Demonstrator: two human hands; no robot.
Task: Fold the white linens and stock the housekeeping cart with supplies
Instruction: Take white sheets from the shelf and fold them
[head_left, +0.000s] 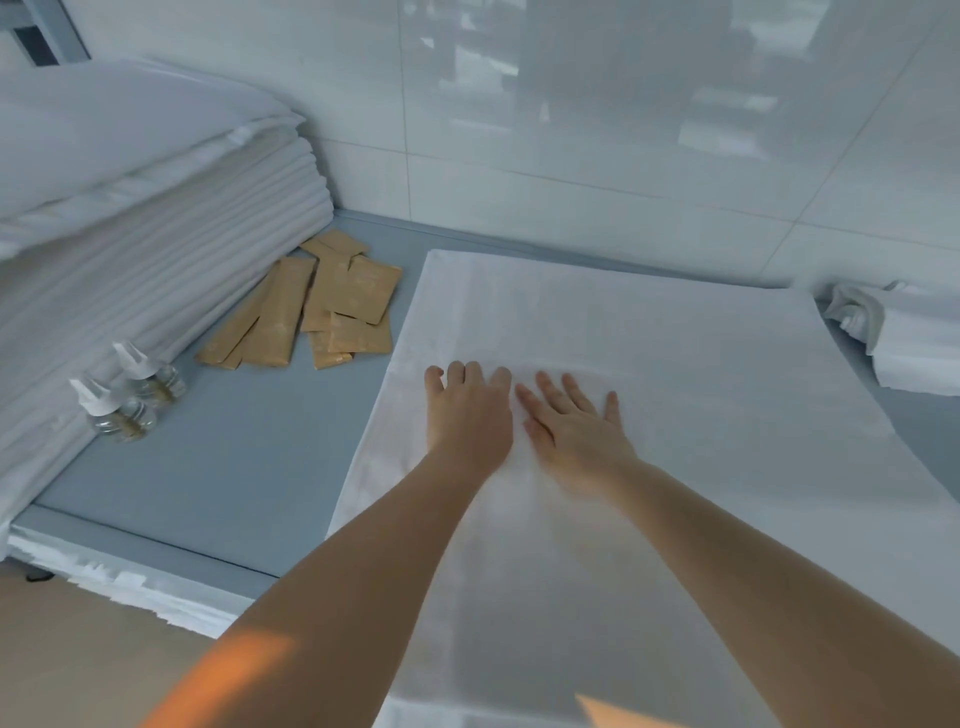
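Observation:
A white linen (675, 364) lies spread flat on the grey table top, reaching from near the wall to the front edge. My left hand (465, 410) rests palm down on the linen near its left side, fingers a little bent. Right beside it, my right hand (574, 421) lies flat on the cloth with its fingers straight and spread. Neither hand holds anything. A tall stack of folded white linens (145, 249) fills the left of the table.
Several tan sachets (317, 306) lie in a loose pile by the stack. Two small clear bottles (130, 395) with white caps lie in front of it. More crumpled white cloth (904, 338) sits at the right. A tiled wall (623, 130) backs the grey table (234, 467).

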